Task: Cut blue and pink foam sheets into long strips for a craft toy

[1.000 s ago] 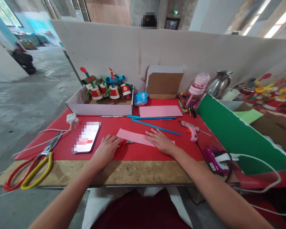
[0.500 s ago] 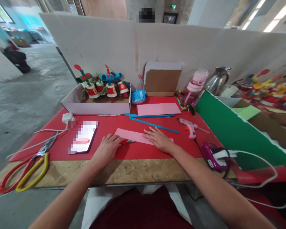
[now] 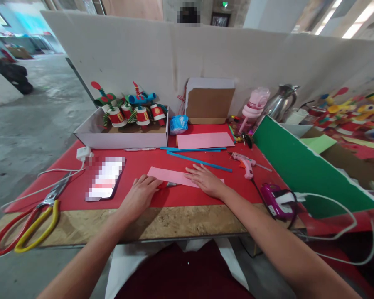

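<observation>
A narrow pink paper strip (image 3: 170, 174) lies across the red sheet in front of me. My left hand (image 3: 143, 189) rests on the strip's left end, fingers stretched forward over its edge. Close by its fingertips is a small red tool with a grey tip (image 3: 171, 184), partly hidden, so its kind is unclear. Toward the other end, my right hand (image 3: 204, 179) lies flat on the strip with its fingers spread. Beyond the hands are a wider pink sheet (image 3: 205, 141) and blue strips (image 3: 202, 162).
Left are a phone (image 3: 106, 178), big red-and-yellow-handled scissors (image 3: 48, 201) and a white charger (image 3: 83, 153). A white box (image 3: 124, 140) holds paper-cup figures. Right are a pink glue gun (image 3: 244, 163), a purple device with cables (image 3: 276, 201) and a green-sided box (image 3: 302, 170).
The view has shifted slightly. Both hands keep their places on the pink strip, with no clear movement of the things on the table.
</observation>
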`<action>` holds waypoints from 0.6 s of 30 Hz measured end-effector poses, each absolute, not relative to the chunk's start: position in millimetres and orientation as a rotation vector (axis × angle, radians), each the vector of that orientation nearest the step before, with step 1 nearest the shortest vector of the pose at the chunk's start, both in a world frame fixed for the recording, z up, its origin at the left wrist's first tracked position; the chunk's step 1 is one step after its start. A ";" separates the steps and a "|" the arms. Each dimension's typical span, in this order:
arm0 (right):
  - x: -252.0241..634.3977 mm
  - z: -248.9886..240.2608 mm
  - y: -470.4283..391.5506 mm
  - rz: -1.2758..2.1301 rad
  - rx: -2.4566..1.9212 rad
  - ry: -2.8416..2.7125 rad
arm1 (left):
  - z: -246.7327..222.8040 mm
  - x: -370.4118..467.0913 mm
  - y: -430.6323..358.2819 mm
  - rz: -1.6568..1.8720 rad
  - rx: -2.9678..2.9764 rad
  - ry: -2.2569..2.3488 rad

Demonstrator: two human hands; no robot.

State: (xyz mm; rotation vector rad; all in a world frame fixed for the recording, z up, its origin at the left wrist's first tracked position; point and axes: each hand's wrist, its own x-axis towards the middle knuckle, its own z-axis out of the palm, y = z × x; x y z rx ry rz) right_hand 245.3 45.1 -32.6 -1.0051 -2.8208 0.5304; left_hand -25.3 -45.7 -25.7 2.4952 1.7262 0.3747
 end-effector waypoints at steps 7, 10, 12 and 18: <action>244.4 -31.9 45.6 0.536 -1.038 -2.837 | -24.7 -20.2 -44.8 0.381 2.521 1.705; 243.6 -33.7 45.8 0.541 -1.022 -2.829 | -21.1 -16.6 -46.5 0.329 2.498 1.735; 243.4 -33.8 46.1 0.550 -1.026 -2.825 | -19.4 -14.9 -46.9 0.305 2.484 1.744; 255.9 -26.6 50.9 0.578 -0.980 -2.829 | -21.8 -15.0 -45.0 0.366 2.533 1.731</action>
